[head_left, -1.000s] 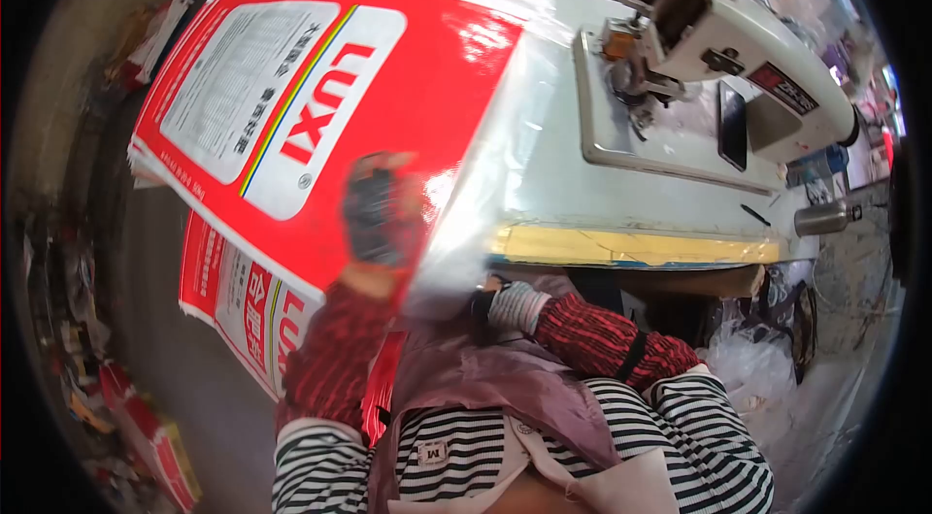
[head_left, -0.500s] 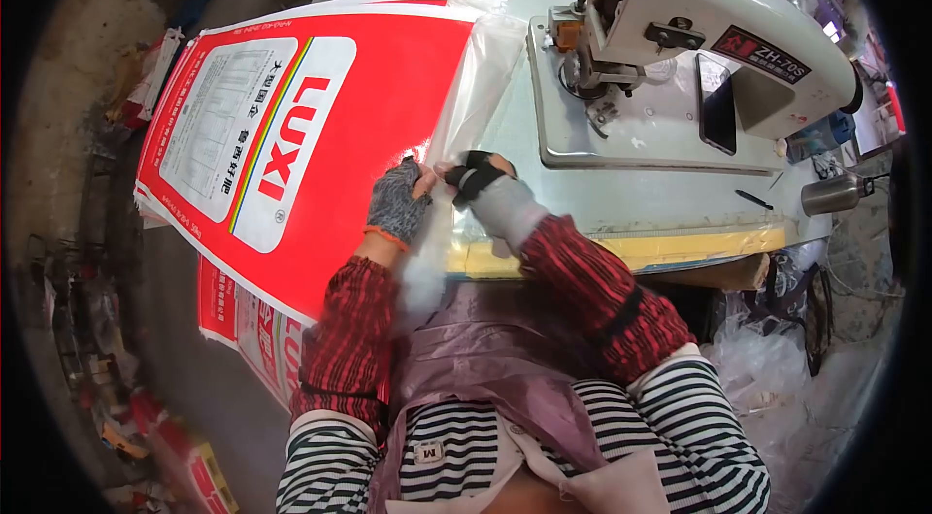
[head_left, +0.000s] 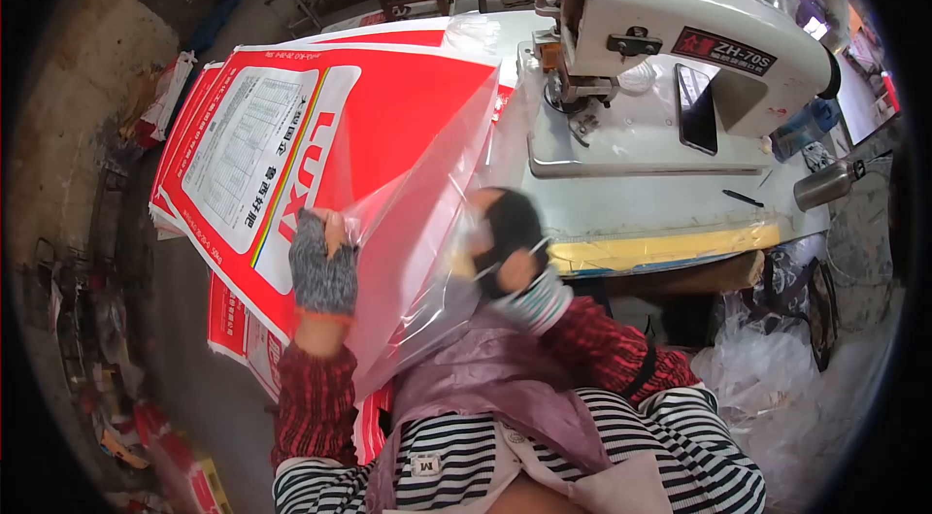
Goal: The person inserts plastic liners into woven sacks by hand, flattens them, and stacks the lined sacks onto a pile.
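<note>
Over bag [head_left: 408, 77], L hand [head_left: 324, 266] angled fwd

I wear a grey left glove [head_left: 325, 271], black right glove [head_left: 513, 228], red-black oversleeves [head_left: 316, 402], mauve apron [head_left: 505, 373], black-and-white striped shirt [head_left: 447, 441] and M patch [head_left: 425, 464].

On the red bag [head_left: 413, 101] we read "LUXI" in large red letters, the last one partly covered, and "大型国企 鲁西好肥" in black beside them; the bag's panel table and edge print are too small for us to read. On the sewing machine [head_left: 631, 4], we see "ZH-70S" on a dark label [head_left: 726, 49], above smaller characters we cannot make out, and on the shirt [head_left: 461, 451], a tag [head_left: 425, 464] reads "M".
</note>
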Action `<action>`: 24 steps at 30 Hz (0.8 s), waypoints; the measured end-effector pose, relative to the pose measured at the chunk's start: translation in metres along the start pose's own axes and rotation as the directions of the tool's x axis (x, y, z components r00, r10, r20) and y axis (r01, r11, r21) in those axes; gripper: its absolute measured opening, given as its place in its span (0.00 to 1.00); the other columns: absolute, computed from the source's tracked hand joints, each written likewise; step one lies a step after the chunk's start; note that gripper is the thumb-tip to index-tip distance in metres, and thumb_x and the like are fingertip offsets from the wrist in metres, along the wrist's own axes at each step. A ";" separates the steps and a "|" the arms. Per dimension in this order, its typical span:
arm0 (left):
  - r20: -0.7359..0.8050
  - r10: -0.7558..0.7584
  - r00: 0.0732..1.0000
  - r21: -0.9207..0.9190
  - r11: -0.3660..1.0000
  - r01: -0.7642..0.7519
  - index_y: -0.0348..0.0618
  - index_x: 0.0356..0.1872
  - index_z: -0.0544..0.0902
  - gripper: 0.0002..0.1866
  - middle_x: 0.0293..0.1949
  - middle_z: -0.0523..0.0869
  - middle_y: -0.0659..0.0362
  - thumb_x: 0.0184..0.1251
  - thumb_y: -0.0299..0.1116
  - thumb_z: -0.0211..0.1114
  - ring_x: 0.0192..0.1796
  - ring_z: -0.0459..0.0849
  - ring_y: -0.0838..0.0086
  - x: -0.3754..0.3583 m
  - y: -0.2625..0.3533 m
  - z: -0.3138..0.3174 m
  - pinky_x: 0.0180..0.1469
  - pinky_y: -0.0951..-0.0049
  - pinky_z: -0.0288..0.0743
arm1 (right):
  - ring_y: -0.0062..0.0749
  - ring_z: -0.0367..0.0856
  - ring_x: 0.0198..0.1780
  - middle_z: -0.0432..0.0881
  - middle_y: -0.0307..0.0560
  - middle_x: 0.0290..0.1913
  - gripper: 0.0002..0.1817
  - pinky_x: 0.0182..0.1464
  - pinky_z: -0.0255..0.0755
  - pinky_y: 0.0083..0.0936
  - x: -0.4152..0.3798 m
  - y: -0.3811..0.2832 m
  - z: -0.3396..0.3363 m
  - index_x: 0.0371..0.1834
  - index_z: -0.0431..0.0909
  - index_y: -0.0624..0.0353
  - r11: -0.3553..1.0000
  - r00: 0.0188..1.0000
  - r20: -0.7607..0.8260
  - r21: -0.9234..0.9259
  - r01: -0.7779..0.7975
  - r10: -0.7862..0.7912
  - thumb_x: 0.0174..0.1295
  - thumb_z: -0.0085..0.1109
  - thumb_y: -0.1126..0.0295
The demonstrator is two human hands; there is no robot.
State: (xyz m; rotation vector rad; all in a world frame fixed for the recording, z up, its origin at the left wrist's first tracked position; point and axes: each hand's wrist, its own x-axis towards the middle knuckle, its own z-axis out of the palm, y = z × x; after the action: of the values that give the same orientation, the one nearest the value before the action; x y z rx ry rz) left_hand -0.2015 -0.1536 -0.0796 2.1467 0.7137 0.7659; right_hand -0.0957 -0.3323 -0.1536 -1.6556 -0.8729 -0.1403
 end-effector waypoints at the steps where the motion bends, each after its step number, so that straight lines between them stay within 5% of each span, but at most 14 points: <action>1: 0.003 0.001 1.000 -0.001 1.000 -0.001 0.40 0.28 0.68 0.11 0.22 0.71 0.63 0.70 0.33 0.52 0.26 0.69 0.79 -0.010 0.007 -0.007 0.29 0.77 0.66 | 0.53 0.74 0.44 0.76 0.54 0.40 0.16 0.48 0.68 0.39 -0.009 -0.016 0.015 0.43 0.75 0.61 0.938 0.992 0.123 0.345 -0.032 -0.011 0.48 0.53 0.73; 3: 0.034 -0.061 0.998 0.026 0.998 0.060 0.40 0.29 0.69 0.10 0.22 0.71 0.62 0.67 0.32 0.58 0.25 0.67 0.81 -0.026 0.019 -0.016 0.29 0.77 0.65 | 0.51 0.76 0.41 0.77 0.55 0.37 0.14 0.46 0.70 0.39 -0.024 -0.033 0.077 0.40 0.76 0.61 0.904 0.809 0.423 0.058 0.424 -0.407 0.48 0.52 0.74; 4: 0.084 -0.196 0.977 0.087 0.978 0.189 0.39 0.30 0.70 0.11 0.21 0.71 0.62 0.63 0.33 0.62 0.25 0.69 0.80 -0.033 0.028 -0.023 0.29 0.77 0.66 | 0.51 0.76 0.41 0.77 0.55 0.37 0.14 0.46 0.70 0.39 -0.020 -0.046 0.071 0.40 0.76 0.61 0.903 0.811 0.419 0.055 0.427 -0.409 0.48 0.52 0.74; 6: 0.132 -0.098 0.986 0.079 0.993 0.088 0.39 0.30 0.71 0.11 0.21 0.71 0.61 0.62 0.33 0.63 0.25 0.70 0.78 -0.049 0.034 -0.037 0.28 0.76 0.66 | 0.43 0.80 0.35 0.80 0.54 0.33 0.08 0.41 0.73 0.37 0.011 -0.075 0.050 0.33 0.79 0.58 0.822 0.798 0.575 0.534 -0.199 -0.181 0.52 0.51 0.72; 7: 0.179 -0.014 0.984 0.072 0.997 0.001 0.39 0.30 0.71 0.12 0.20 0.71 0.59 0.61 0.34 0.64 0.24 0.71 0.77 -0.055 0.033 -0.045 0.28 0.75 0.67 | 0.42 0.80 0.36 0.82 0.51 0.37 0.08 0.41 0.74 0.37 0.012 -0.031 0.081 0.33 0.79 0.54 0.958 0.540 0.841 -0.139 0.252 -0.020 0.56 0.50 0.69; 8: 0.181 0.332 0.926 0.394 0.838 -0.377 0.38 0.29 0.72 0.11 0.19 0.72 0.56 0.62 0.33 0.63 0.22 0.73 0.73 -0.055 0.021 -0.055 0.26 0.73 0.67 | 0.40 0.81 0.35 0.82 0.49 0.34 0.08 0.37 0.74 0.35 0.027 -0.025 0.059 0.33 0.81 0.54 0.845 0.524 0.827 -0.418 0.333 0.203 0.53 0.52 0.70; 9: 0.181 0.337 0.924 0.395 0.836 -0.382 0.38 0.29 0.72 0.11 0.19 0.72 0.56 0.62 0.33 0.63 0.22 0.73 0.73 -0.058 0.015 -0.067 0.26 0.73 0.67 | 0.39 0.82 0.33 0.82 0.47 0.31 0.10 0.33 0.74 0.34 0.040 -0.016 0.027 0.34 0.82 0.55 0.647 0.526 0.744 -0.646 0.406 0.413 0.50 0.53 0.72; 10: 0.080 0.284 0.956 0.383 0.876 -0.292 0.37 0.29 0.72 0.11 0.19 0.72 0.55 0.63 0.32 0.62 0.21 0.72 0.71 -0.060 0.009 -0.078 0.26 0.72 0.67 | 0.39 0.82 0.33 0.82 0.47 0.31 0.10 0.33 0.74 0.34 0.048 0.006 0.010 0.34 0.82 0.55 0.644 0.533 0.740 -0.649 0.404 0.410 0.50 0.53 0.72; 12: -0.034 0.233 0.972 0.348 0.914 -0.207 0.37 0.29 0.72 0.10 0.19 0.72 0.54 0.64 0.32 0.61 0.20 0.71 0.70 -0.055 0.007 -0.085 0.25 0.72 0.67 | 0.41 0.77 0.35 0.79 0.47 0.31 0.08 0.37 0.70 0.34 0.061 0.072 -0.012 0.33 0.78 0.56 0.858 0.968 0.243 -0.508 0.073 0.061 0.53 0.56 0.66; 13: -0.072 0.216 0.974 0.340 0.923 -0.179 0.37 0.28 0.73 0.10 0.20 0.72 0.57 0.66 0.31 0.59 0.22 0.70 0.73 -0.053 0.010 -0.085 0.27 0.73 0.66 | 0.41 0.75 0.36 0.77 0.47 0.31 0.10 0.39 0.69 0.34 0.065 0.087 -0.019 0.32 0.75 0.57 0.944 0.992 -0.117 -0.329 -0.004 -0.037 0.55 0.58 0.63; 15: -0.115 0.199 0.973 0.325 0.933 -0.152 0.36 0.27 0.74 0.10 0.21 0.72 0.60 0.67 0.31 0.58 0.24 0.69 0.77 -0.048 0.011 -0.087 0.30 0.75 0.66 | 0.44 0.74 0.36 0.76 0.48 0.31 0.13 0.39 0.68 0.34 0.078 0.050 -0.036 0.32 0.75 0.58 0.991 0.963 -0.266 -0.119 -0.061 0.028 0.51 0.63 0.63; 16: -0.120 0.197 0.973 0.336 0.930 -0.146 0.36 0.27 0.74 0.11 0.20 0.73 0.59 0.68 0.32 0.57 0.24 0.70 0.77 -0.044 0.011 -0.089 0.29 0.74 0.66 | 0.44 0.74 0.37 0.76 0.49 0.31 0.14 0.41 0.68 0.35 0.084 0.035 -0.050 0.35 0.75 0.59 0.963 0.939 -0.319 -0.266 0.044 -0.131 0.50 0.64 0.62; 20: -0.159 0.187 0.969 0.325 0.937 -0.128 0.36 0.29 0.76 0.14 0.21 0.74 0.60 0.70 0.37 0.55 0.25 0.70 0.78 -0.038 0.009 -0.094 0.30 0.75 0.67 | 0.44 0.75 0.39 0.77 0.50 0.35 0.20 0.45 0.69 0.36 0.118 0.027 -0.062 0.43 0.76 0.57 0.806 0.858 -0.270 -0.542 0.240 -0.437 0.46 0.64 0.63; 24: -0.286 0.031 0.958 0.109 0.994 0.000 0.36 0.32 0.76 0.14 0.22 0.75 0.63 0.70 0.38 0.54 0.26 0.70 0.80 -0.039 0.009 -0.101 0.30 0.77 0.66 | 0.45 0.77 0.43 0.78 0.54 0.40 0.15 0.48 0.72 0.35 0.075 0.070 0.004 0.46 0.76 0.56 0.953 0.978 0.173 -0.259 0.157 -0.115 0.58 0.49 0.65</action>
State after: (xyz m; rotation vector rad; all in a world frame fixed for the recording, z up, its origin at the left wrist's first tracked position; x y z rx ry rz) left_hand -0.2957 -0.1400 -0.0282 2.1620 0.9066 1.0849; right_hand -0.0011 -0.2952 -0.1710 -1.8798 -1.1287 -0.2367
